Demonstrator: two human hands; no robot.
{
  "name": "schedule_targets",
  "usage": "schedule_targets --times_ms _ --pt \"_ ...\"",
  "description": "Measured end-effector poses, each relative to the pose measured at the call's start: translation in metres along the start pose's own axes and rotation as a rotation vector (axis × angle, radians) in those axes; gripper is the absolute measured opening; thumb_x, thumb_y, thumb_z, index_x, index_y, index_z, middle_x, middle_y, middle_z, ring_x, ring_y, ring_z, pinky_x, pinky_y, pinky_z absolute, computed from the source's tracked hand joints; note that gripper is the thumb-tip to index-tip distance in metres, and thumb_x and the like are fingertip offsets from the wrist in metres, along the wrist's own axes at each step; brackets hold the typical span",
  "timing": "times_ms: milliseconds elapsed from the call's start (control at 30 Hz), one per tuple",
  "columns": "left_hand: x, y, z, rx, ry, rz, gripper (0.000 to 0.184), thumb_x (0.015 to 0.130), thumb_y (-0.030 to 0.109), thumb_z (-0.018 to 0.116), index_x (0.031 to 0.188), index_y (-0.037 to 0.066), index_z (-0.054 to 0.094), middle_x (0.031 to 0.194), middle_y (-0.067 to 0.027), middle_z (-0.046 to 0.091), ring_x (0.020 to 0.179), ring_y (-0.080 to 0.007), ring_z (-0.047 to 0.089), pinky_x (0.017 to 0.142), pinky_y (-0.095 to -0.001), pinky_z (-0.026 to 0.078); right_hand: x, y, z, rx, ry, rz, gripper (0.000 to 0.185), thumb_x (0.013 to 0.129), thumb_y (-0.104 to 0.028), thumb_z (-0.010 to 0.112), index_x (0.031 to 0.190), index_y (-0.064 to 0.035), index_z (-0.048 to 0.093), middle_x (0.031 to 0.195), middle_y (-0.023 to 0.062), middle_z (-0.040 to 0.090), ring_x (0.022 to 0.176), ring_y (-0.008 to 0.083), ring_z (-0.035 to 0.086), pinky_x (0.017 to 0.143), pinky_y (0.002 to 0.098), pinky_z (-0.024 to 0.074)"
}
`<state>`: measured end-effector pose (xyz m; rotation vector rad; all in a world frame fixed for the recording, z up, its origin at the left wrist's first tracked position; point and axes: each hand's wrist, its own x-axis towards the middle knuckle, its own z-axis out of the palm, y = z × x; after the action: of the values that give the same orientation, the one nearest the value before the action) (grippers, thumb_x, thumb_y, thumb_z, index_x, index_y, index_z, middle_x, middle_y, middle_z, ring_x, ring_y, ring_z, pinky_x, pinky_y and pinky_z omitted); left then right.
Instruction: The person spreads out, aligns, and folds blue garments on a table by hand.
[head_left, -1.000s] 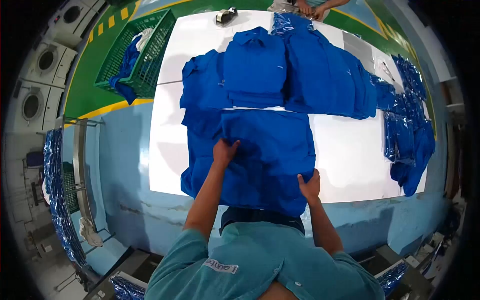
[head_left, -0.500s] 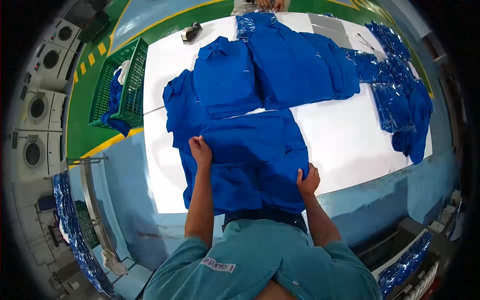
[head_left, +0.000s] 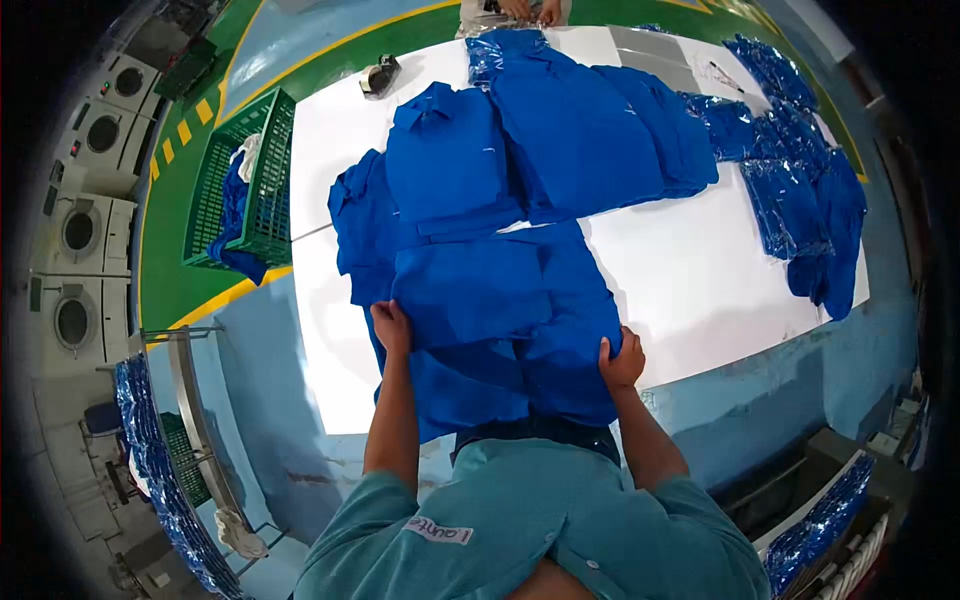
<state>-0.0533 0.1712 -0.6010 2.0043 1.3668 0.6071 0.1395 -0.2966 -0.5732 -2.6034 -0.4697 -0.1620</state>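
A blue shirt [head_left: 470, 295] lies partly folded in front of me, its lower part hanging toward my waist over the table's near edge. At the left edge of its folded panel, my left hand [head_left: 392, 327] is closed on the cloth. My right hand [head_left: 623, 361] has its fingers curled over the shirt's right edge, with the thumb up. Just beyond lie folded blue shirts [head_left: 450, 150] with a collar showing, and a larger pile of folded blue cloth [head_left: 590, 130] beside them.
Plastic-wrapped blue garments [head_left: 790, 215] cover the right end of the white table [head_left: 680, 290]. A tape dispenser [head_left: 379, 76] sits at the far left. A green crate [head_left: 268, 190] holding cloth stands left of the table. Another person's hands [head_left: 530, 12] are at the far edge.
My left hand has moved down and slightly left, drawing the folded panel's left edge with it. My right hand stays at the right edge. The view has shifted slightly.
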Motion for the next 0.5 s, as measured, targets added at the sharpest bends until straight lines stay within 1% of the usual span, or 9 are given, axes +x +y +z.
schedule_targets --times_ms 33,100,133,200,233,367,400,500 --pt "-0.001 -0.006 0.003 -0.049 -0.026 -0.034 0.034 0.099 0.035 0.066 0.104 0.004 0.054 0.090 -0.0193 0.065 0.077 -0.0396 0.065 0.074 -0.0475 0.052 0.000 0.000 -0.001 -0.001 -0.015 0.007 0.047 0.095 -0.034 0.065 0.129 -0.0024 0.059 0.112 0.0189 0.068 0.093 0.0412 0.067 0.082 0.0444 0.0542" --pt "0.002 -0.011 0.010 0.136 -0.126 -0.133 0.050 0.091 0.045 0.075 0.111 0.002 0.056 0.093 -0.0221 0.067 0.080 -0.0440 0.067 0.076 -0.0501 0.054 0.001 0.003 0.001 0.018 -0.002 -0.012 0.047 0.095 -0.034 0.065 0.129 -0.0024 0.059 0.112 0.0190 0.068 0.093 0.0412 0.068 0.082 0.0444 0.0542" --pt "-0.001 -0.013 0.007 0.139 -0.119 -0.137 0.050 0.091 0.045 0.075 0.111 0.002 0.056 0.093 -0.0221 0.067 0.080 -0.0440 0.067 0.076 -0.0501 0.054 0.001 0.006 0.002 0.040 0.011 -0.028 0.047 0.095 -0.034 0.065 0.129 -0.0024 0.059 0.112 0.0190 0.068 0.092 0.0413 0.068 0.082 0.0443 0.0543" --pt "-0.012 -0.012 0.003 0.196 -0.235 -0.039 0.063 0.084 0.051 0.079 0.116 0.001 0.057 0.099 -0.0245 0.070 0.088 -0.0462 0.068 0.081 -0.0513 0.055 0.000 0.009 0.006 0.086 0.040 -0.059 0.047 0.096 -0.034 0.066 0.129 -0.0024 0.059 0.112 0.0190 0.068 0.092 0.0414 0.068 0.082 0.0443 0.0543" --pt "-0.018 -0.004 -0.002 0.199 -0.229 -0.042 0.063 0.084 0.051 0.079 0.116 0.001 0.057 0.099 -0.0245 0.070 0.088 -0.0462 0.068 0.081 -0.0513 0.055 -0.001 0.009 0.007 0.092 0.037 -0.062 0.047 0.096 -0.034 0.066 0.129 -0.0024 0.059 0.112 0.0190 0.068 0.092 0.0414 0.068 0.082 0.0443 0.0543" --pt "-0.039 0.028 -0.012 0.350 -0.235 -0.170 0.067 0.084 0.053 0.080 0.118 0.000 0.057 0.106 -0.0270 0.070 0.097 -0.0464 0.068 0.085 -0.0514 0.055 -0.002 0.011 0.006 0.088 -0.024 -0.016 0.047 0.096 -0.034 0.066 0.129 -0.0016 0.058 0.112 0.0200 0.067 0.093 0.0411 0.067 0.083 0.0439 0.0541" --pt "-0.043 0.028 -0.012 0.350 -0.228 -0.175 0.067 0.084 0.053 0.080 0.118 0.000 0.057 0.106 -0.0270 0.070 0.097 -0.0464 0.068 0.085 -0.0514 0.055 -0.001 0.013 0.007 0.092 -0.027 -0.023 0.047 0.096 -0.034 0.066 0.129 -0.0016 0.058 0.112 0.0200 0.067 0.093 0.0411 0.067 0.083 0.0439 0.0541" --pt "-0.052 0.031 -0.019 0.267 -0.146 -0.099 0.065 0.085 0.051 0.079 0.119 0.000 0.058 0.107 -0.0259 0.070 0.098 -0.0456 0.068 0.086 -0.0494 0.055 -0.002 0.019 0.010 0.017 -0.135 0.017 0.048 0.096 -0.033 0.067 0.130 -0.0003 0.058 0.112 0.0204 0.067 0.094 0.0404 0.068 0.083 0.0436 0.0540"
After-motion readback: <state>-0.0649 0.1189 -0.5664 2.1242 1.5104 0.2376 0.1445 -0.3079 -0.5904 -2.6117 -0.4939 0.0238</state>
